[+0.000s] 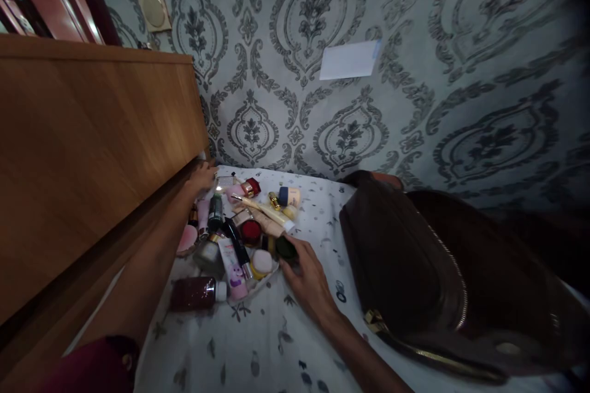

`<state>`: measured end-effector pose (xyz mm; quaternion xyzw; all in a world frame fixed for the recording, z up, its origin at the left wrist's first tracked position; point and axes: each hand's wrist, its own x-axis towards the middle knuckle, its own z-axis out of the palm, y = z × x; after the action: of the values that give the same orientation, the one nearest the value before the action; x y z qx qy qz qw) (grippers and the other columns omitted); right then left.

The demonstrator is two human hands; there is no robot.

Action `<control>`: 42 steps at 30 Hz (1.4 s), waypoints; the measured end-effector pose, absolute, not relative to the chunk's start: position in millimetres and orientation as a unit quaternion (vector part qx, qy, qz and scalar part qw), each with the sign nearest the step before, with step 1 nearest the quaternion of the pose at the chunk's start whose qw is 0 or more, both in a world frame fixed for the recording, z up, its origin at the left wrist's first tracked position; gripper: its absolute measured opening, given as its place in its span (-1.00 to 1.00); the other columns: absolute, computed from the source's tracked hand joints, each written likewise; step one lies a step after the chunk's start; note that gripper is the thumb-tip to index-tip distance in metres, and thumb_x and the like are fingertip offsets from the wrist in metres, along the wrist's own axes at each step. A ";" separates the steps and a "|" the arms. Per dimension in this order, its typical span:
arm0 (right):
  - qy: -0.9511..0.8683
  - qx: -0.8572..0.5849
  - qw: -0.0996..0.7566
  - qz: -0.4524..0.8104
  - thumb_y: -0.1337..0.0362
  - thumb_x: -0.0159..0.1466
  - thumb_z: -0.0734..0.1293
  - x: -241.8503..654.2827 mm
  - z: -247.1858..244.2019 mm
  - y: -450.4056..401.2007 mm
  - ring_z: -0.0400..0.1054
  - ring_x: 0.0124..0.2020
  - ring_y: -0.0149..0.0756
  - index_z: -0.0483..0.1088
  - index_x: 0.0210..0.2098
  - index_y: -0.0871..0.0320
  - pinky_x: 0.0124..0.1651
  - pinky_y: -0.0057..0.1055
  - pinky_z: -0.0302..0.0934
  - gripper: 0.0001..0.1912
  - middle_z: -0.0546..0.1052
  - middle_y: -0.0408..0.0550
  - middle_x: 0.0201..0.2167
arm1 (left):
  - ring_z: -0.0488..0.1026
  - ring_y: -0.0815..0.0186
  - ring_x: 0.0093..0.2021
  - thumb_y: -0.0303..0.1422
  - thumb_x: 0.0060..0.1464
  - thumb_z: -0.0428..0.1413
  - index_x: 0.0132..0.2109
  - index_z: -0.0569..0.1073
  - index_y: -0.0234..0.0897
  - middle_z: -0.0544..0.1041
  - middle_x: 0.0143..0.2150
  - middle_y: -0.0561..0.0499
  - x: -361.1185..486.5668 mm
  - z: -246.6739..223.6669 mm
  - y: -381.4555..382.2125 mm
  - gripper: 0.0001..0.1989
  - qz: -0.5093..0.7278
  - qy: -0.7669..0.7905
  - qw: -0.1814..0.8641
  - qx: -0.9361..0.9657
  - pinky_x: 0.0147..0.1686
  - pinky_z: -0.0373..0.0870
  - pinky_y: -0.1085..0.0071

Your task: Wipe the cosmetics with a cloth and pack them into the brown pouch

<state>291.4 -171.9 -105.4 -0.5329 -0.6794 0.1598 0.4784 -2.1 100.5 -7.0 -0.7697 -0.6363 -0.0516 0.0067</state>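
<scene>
Though blurred, dark jar (286,248) in right grip (308,273).

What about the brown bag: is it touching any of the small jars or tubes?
No, patterned cloth and the right hand lie between the brown bag and the jars and tubes.

Indoor view, dim, cool grey cast. Patterned wallpaper (318,12): evenly and softly lit, no hard shadows. Small bright glints on my red-brown bottle (192,293) and the zipper of the bag (449,252). Dark bag: detail sunk in shade. My right hand (308,276): slightly soft. Tube lettering: blurred. Edges: wide-angle stretch, right corners darkened to black.
</scene>
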 end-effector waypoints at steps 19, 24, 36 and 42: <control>-0.695 -0.537 0.448 0.164 0.31 0.25 0.24 293.7 -102.0 -170.0 0.34 0.10 -0.12 0.26 0.22 0.06 0.17 -0.10 0.27 -0.47 0.45 0.04 0.05 | 0.42 0.18 -0.03 -0.29 0.06 0.10 0.06 0.24 -0.27 0.32 -0.02 -0.11 -34.7 -16.6 59.9 -0.57 -0.173 -0.664 0.006 -0.727 -0.07 0.40 0.31; -0.686 -0.541 0.465 0.143 0.29 0.22 0.24 292.1 -106.3 -168.5 0.33 0.13 -0.10 0.25 0.21 0.11 0.18 -0.08 0.26 -0.46 0.45 0.07 0.09 | 0.36 0.05 0.06 -0.24 0.07 0.07 0.03 0.30 -0.26 0.35 -0.01 -0.15 -33.7 -3.8 47.7 -0.62 -0.180 -0.638 0.013 -0.748 0.00 0.36 0.17; -0.651 -0.559 0.487 0.162 0.31 0.17 0.29 289.6 -105.1 -170.4 0.33 0.13 -0.03 0.28 0.17 0.14 0.21 0.00 0.21 -0.45 0.46 0.08 0.08 | 0.48 0.09 -0.03 -0.17 0.15 0.16 0.15 0.32 -0.28 0.54 -0.03 -0.15 100.1 -4.0 42.7 -0.51 -0.028 -0.563 -0.031 -0.825 -0.07 0.43 0.20; -0.657 -0.555 0.487 0.156 0.36 0.18 0.28 288.1 -100.7 -173.0 0.32 0.12 -0.04 0.27 0.17 0.12 0.20 -0.02 0.20 -0.45 0.46 0.08 0.07 | 0.49 0.13 0.00 -0.26 0.21 0.16 0.19 0.31 -0.30 0.48 0.08 -0.16 114.4 0.4 38.3 -0.54 0.009 -0.583 -0.020 -0.812 -0.04 0.47 0.15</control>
<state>288.1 -173.0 -100.7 -0.5546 -0.6567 0.1556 0.4867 114.4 38.3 0.4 -0.8123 -0.5829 0.0089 -0.0199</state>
